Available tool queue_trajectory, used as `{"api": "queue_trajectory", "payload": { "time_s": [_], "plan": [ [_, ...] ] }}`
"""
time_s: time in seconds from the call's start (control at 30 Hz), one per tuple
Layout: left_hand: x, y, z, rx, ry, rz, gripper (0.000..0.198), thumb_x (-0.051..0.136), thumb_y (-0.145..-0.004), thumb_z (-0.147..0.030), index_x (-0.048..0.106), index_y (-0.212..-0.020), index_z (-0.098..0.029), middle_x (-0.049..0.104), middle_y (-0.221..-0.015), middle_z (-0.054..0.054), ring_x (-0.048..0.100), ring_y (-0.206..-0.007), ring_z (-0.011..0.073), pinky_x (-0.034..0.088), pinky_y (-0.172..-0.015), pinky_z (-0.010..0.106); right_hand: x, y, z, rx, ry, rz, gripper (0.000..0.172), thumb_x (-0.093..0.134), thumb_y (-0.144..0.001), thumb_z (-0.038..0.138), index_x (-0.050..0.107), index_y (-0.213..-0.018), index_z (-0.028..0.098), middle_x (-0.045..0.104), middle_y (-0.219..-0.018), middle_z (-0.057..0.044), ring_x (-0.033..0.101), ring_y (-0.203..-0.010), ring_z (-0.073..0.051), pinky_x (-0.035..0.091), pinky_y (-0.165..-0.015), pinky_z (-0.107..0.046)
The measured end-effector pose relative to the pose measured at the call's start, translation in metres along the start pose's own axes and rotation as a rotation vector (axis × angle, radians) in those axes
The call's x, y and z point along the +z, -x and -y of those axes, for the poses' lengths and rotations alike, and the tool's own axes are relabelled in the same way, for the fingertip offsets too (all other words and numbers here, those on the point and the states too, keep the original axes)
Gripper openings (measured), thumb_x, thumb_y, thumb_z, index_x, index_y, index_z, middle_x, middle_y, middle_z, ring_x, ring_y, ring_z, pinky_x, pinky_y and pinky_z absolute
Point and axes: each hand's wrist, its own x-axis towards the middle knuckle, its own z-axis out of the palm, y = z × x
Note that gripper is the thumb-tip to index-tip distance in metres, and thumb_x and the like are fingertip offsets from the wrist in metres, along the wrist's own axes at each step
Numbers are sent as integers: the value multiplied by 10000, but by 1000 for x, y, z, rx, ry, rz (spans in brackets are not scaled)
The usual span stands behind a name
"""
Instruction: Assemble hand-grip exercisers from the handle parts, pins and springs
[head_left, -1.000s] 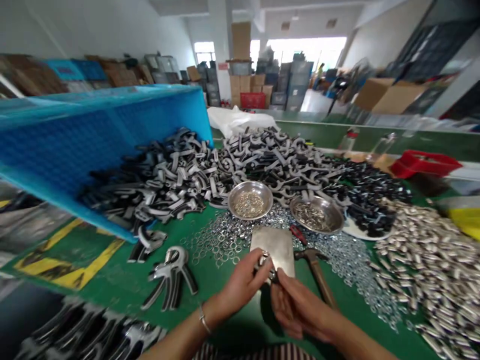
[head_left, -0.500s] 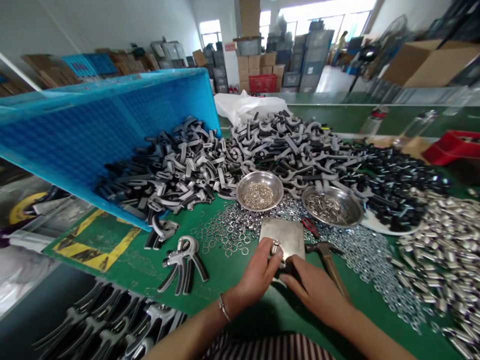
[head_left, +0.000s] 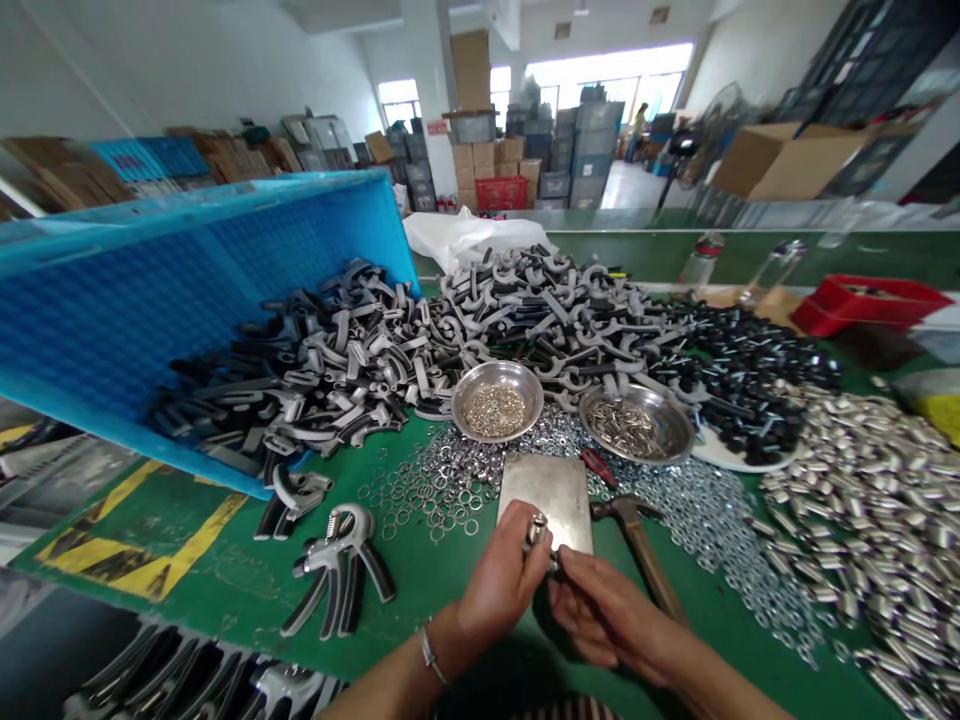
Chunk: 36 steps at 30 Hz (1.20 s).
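Note:
My left hand (head_left: 504,572) is closed around a small silver metal cylinder (head_left: 537,527), its end showing above the fist. Close beside it, my right hand (head_left: 611,607) pinches at a small dark and metallic bit whose kind I cannot make out, mostly hidden by the fingers. Both hands are over the front edge of a flat metal plate (head_left: 546,487). A claw hammer (head_left: 646,553) lies just right of the plate, and a red-handled tool (head_left: 598,467) rests behind it. An assembled hand gripper (head_left: 341,565) with a spring stands left of my hands.
A tipped blue crate (head_left: 300,225) spills grey-black handles (head_left: 382,345). Steel bowls hold small rings (head_left: 495,408) and pins (head_left: 628,428). Washers (head_left: 435,495), nuts (head_left: 731,540), black knobs with screws (head_left: 757,370) and silver cylinders (head_left: 870,490) lie in heaps. More hand grippers (head_left: 195,675) fill the lower left.
My right hand has turned, its fingers now curling beneath at the left hand's side. My left hand keeps the metal cylinder. The whole view has shifted slightly.

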Motion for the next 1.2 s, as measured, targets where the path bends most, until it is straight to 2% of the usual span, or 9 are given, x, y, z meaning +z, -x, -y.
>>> {"api": "queue_trajectory", "payload": {
  "time_s": [0.1,0.23,0.3,0.37,0.47,0.63,0.77,1.03,1.2],
  "plan": [
    [-5,-22,3,93,-159,207,147,408,-991,-279,518,-984,-181,553,-988,57,541,-918,183,447,-877,314,-8,-4,-6,96,-90,106,562,310,-959,682,576,-954,187,570,-607,36,302,-362,-68,264,-384,-197],
    [-9,-72,13,182,-484,423,158,484,-954,-279,578,-918,-157,574,-989,78,542,-951,221,434,-909,357,-35,-1,-1,-131,463,-150,435,441,-962,575,588,-813,195,627,-693,-4,557,-627,-144,432,-623,-258],
    [-9,-98,12,220,-627,468,237,560,-926,-380,612,-920,-148,585,-1005,93,541,-970,250,428,-907,386,-50,12,-1,-163,554,-216,388,433,-984,519,598,-822,207,642,-736,-6,596,-744,-172,447,-734,-289],
    [-4,-124,3,277,-699,404,316,588,-908,-458,634,-985,-155,594,-1040,100,538,-997,265,426,-892,390,-63,31,-7,-115,517,-253,394,383,-1004,502,612,-860,215,649,-735,-5,610,-741,-180,454,-733,-292],
    [17,-168,-17,386,-736,316,215,547,-948,-367,658,-1018,-196,627,-1046,81,547,-1023,251,414,-896,376,-77,59,-25,-72,455,-346,413,371,-999,512,642,-901,217,653,-714,-12,630,-714,-192,469,-695,-290],
    [71,-233,-33,391,-831,462,141,584,-857,-109,722,-867,-138,698,-973,140,609,-1002,279,425,-901,398,-87,81,-49,-82,551,-461,384,375,-994,495,664,-964,243,711,-895,-57,679,-846,-223,518,-799,-319],
    [89,-246,-24,366,-842,475,184,555,-818,-35,727,-798,-98,716,-926,190,648,-964,303,418,-942,450,-88,89,-68,-121,775,-617,335,524,-924,495,644,-1108,243,693,-1085,-118,683,-992,-274,527,-899,-379],
    [87,-241,-21,243,-701,365,183,582,-901,-223,708,-969,-110,716,-989,164,664,-944,270,484,-842,363,-80,63,-77,-7,914,-691,282,477,-919,462,558,-1043,222,707,-958,-94,723,-829,-275,535,-754,-371],
    [87,-244,-15,202,-556,323,222,591,-925,-297,705,-961,-110,713,-936,135,658,-913,247,489,-814,323,-76,65,-76,40,795,-674,314,477,-909,525,528,-1028,239,721,-896,-61,718,-782,-262,513,-713,-346]
  ]
}}
